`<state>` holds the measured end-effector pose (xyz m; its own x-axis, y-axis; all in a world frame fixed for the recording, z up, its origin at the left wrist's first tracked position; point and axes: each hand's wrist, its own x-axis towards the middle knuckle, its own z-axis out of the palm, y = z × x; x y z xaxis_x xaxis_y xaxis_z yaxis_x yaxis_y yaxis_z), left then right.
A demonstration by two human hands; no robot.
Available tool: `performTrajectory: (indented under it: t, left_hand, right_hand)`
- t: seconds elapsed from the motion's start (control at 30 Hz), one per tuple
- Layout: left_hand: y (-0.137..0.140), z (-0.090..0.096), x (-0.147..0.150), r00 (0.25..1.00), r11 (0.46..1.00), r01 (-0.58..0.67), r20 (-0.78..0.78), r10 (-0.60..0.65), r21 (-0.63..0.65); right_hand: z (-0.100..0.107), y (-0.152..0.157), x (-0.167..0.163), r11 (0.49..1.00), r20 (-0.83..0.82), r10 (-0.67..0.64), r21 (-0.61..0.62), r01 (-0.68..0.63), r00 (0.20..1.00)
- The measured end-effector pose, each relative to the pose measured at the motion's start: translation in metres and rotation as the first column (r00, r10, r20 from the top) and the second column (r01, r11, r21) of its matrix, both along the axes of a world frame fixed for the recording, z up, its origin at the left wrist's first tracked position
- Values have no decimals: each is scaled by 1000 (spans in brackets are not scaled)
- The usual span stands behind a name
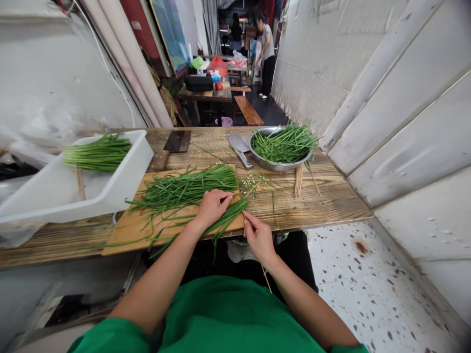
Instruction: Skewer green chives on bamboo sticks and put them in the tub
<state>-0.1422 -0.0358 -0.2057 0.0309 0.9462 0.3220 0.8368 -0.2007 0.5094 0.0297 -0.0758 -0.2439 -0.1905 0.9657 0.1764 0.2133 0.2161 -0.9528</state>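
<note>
My left hand (213, 210) is closed over a small bunch of garlic chives (235, 210) at the near right corner of the wooden cutting board (127, 230). Opposite it, my right hand (259, 240) pinches a thin bamboo skewer (266, 278), whose rear end sticks out below the hand. The skewer's tip is at the cut ends of the bunch; whether it has gone through them I cannot tell. A larger pile of chives (187, 185) lies across the board behind my left hand, with loose blades trailing over the near edge.
A steel bowl of cut chives (285, 144) stands back right, beside bamboo skewers (298, 180). Two cleavers, one steel-handled (240, 149) and one dark-bladed (177, 142), lie behind the board. Left is a white tub (127, 184) with more chives. Two people stand far back.
</note>
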Motion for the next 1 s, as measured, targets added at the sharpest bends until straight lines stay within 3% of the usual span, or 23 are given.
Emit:
performTrajectory:
  t: [0.8, 1.0]
  left_hand:
    - [-2, 3, -2, 999, 999, 19, -26, -21, -50]
    - [-13, 16, -3, 969, 973, 199, -127, -213, -115]
  right_hand:
    - [2, 1, -1, 1000, -1, 12, 18, -12, 1000]
    - [1, 0, -1, 1000, 3, 9, -3, -9, 1000]
